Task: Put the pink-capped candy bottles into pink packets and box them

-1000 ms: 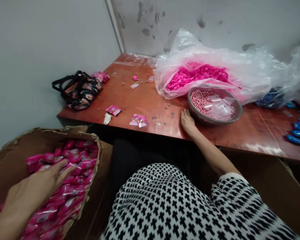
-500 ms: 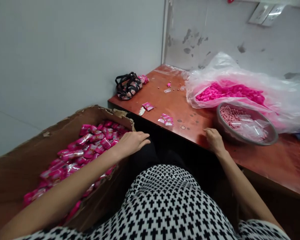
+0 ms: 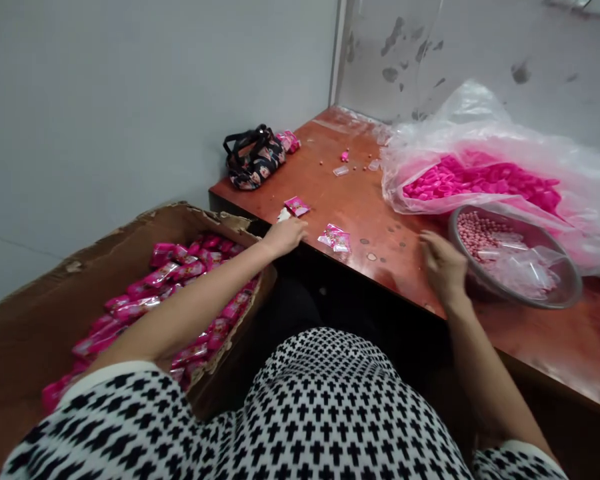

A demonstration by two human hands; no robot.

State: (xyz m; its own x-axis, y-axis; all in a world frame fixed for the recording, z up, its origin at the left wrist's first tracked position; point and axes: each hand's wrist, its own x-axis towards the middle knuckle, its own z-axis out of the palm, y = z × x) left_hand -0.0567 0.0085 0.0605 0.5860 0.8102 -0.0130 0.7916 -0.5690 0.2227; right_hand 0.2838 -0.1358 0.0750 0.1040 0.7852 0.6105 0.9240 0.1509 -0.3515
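My left hand reaches over the table's front edge, fingers stretched forward and slightly bent, with nothing visible in them. Just beyond its fingers lie a small white scrap and a pink printed packet. Two more pink packets lie together to the right of it. Close to the left side of a grey bowl, my right hand is over the tabletop. Its fingers are curled and smeared by motion, so their grip is unclear. The bowl contains pink beads and clear plastic pieces.
A torn-edged cardboard box full of shiny pink packets stands at left. On the brown table are a dark flowered bag, a clear plastic bag of bright pink pieces, and loose beads. Walls stand behind.
My left hand has moved from above the box's edge forward to the table's edge, by the white scrap. My right hand has shifted slightly, still beside the bowl. The view has moved a little.
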